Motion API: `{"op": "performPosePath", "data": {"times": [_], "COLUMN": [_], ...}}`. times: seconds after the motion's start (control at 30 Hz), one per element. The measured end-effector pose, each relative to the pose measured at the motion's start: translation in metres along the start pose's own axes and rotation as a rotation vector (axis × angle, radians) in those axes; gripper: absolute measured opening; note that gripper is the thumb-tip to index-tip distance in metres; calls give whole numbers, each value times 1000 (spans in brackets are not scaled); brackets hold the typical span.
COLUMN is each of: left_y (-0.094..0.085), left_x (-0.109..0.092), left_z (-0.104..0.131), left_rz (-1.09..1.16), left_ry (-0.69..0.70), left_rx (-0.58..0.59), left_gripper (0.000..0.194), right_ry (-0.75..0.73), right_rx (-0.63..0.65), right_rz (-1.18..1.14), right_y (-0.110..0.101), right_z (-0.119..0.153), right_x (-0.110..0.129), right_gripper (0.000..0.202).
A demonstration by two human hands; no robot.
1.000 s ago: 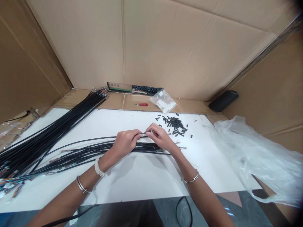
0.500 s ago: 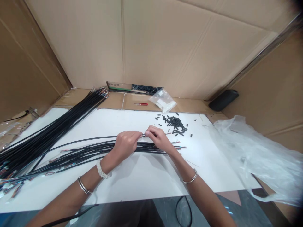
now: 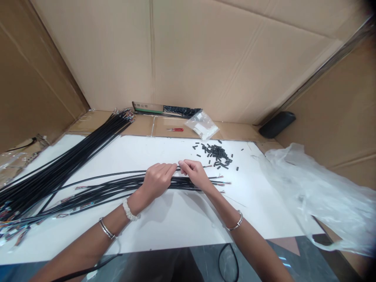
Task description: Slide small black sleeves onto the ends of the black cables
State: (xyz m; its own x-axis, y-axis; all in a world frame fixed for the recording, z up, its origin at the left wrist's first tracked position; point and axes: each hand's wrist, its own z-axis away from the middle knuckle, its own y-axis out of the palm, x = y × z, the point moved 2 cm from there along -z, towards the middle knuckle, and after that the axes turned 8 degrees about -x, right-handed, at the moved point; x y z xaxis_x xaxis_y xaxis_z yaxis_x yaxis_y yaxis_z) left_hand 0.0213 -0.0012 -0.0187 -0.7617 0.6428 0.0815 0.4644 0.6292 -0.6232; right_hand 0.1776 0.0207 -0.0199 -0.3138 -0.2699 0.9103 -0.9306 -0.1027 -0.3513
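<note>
Both hands meet over the white tabletop, closed on one black cable (image 3: 117, 172). My left hand (image 3: 158, 178) wraps round it, thumb and forefinger toward the right. Close beside it, my right hand (image 3: 194, 171) pinches the same cable near its right end, fingertips almost touching the left ones. Whether a small sleeve sits between the fingertips I cannot make out. Colored wire ends (image 3: 208, 166) stick out past the right hand. Under the hands lies a bundle of black cables (image 3: 126, 184) with bare wires at both ends. A pile of short black tube pieces (image 3: 217, 152) lies beyond my right hand.
A thick bundle of black cables (image 3: 85, 145) runs along the left. Red-handled snips (image 3: 175, 129) and a clear bag with white pieces (image 3: 202, 125) lie at the back. A crumpled plastic bag (image 3: 320, 196) covers the right edge. Cardboard walls (image 3: 188, 51) enclose the table.
My left hand has shifted very slightly right. The fingers of my right hand have moved a little along the cable, and its thumb and forefinger have changed position slightly.
</note>
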Motion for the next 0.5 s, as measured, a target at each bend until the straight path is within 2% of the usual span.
{"op": "performPosePath", "data": {"times": [0.17,0.37,0.5], "left_y": [4,4,4], "left_x": [4,9,10], "left_z": [1,2,2], "left_rz": [53,230,268], "left_ry": [-46,-182,-213], "left_rx": [10,31,52], "left_gripper": [24,15,16], "right_ry": [-21,-226,-308], "right_rx": [3,24,76], "right_rz": [33,153,172], "right_y": [-2,-11,-12], "right_z": [-2,-3,-2], "right_x": [2,10,9], "right_gripper": [41,30,24]}}
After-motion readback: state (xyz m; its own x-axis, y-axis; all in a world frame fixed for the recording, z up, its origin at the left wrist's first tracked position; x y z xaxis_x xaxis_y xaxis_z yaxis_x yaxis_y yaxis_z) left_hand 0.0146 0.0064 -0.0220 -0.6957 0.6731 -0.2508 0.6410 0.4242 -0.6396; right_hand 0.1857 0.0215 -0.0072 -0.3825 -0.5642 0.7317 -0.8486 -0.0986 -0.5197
